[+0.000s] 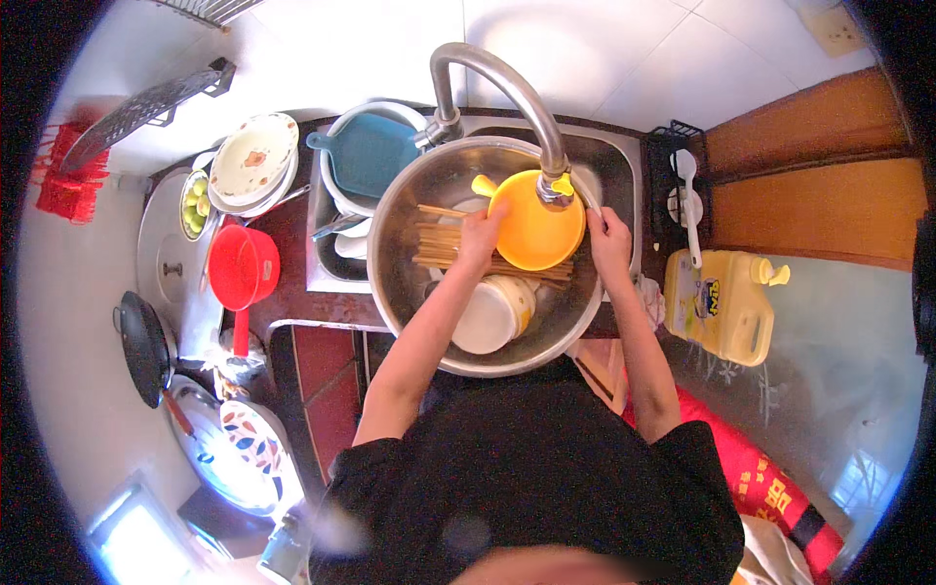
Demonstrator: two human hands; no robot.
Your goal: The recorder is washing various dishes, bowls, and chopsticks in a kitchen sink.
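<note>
A large stainless steel basin sits over the sink, in front of my body. Inside it, my left hand grips the left side of a yellow bowl, directly below the faucet spout. My right hand is closed around the basin's right rim, close beside the bowl. Wooden chopsticks lie in a bundle under the bowl and my left hand. Nearer to me in the basin, a white bowl with a patterned side rests tipped over. A yellow handle shows behind the yellow bowl.
Left of the basin, a blue-green strainer lies on a white pot in the left sink bowl. Further left are stacked plates and a red ladle. A yellow detergent jug and black rack stand right.
</note>
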